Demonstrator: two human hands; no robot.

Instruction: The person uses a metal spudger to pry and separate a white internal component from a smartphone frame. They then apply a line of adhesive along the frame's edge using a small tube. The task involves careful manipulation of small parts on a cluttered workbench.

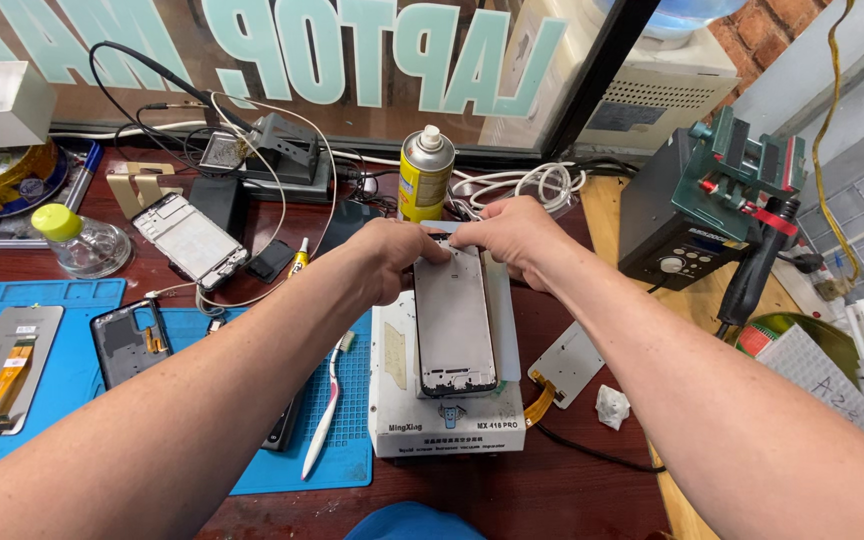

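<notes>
At the near edge of the worktop (pixel 572 500) a rounded blue object (pixel 407 522) just shows. Beyond it, near the middle, stands a white box-shaped heating machine (pixel 442 415), and on its top plate lies a phone frame (pixel 454 325), long axis running away from the near edge, its pale back upward and its near end dark and scuffed. A thin pale sheet (pixel 505 320) lies under the frame and sticks out on the right side.

Left of the machine a blue mat (pixel 62 400) covers the worktop's left part; on it lie a white toothbrush (pixel 327 410), a dark phone back cover (pixel 130 340) and a screen part with an orange flex cable (pixel 7 370). Right of the machine lie a small grey plate with an orange flex (pixel 564 365) and a crumpled white wad (pixel 612 405).

Both hands meet at the frame's far end. The left hand (pixel 392 255) has its fingers closed on the far left corner of the frame. The right hand (pixel 517 235) pinches the far edge at the pale strip there, fingers together on it.

Farther back stand a yellow spray can (pixel 424 172), just behind the hands, a coil of white cable (pixel 527 185), another phone frame (pixel 190 240) and a small bottle with a yellow-green cap (pixel 77 240). Towards the far right corner sits a dark control unit carrying a green clamp (pixel 742 165).
</notes>
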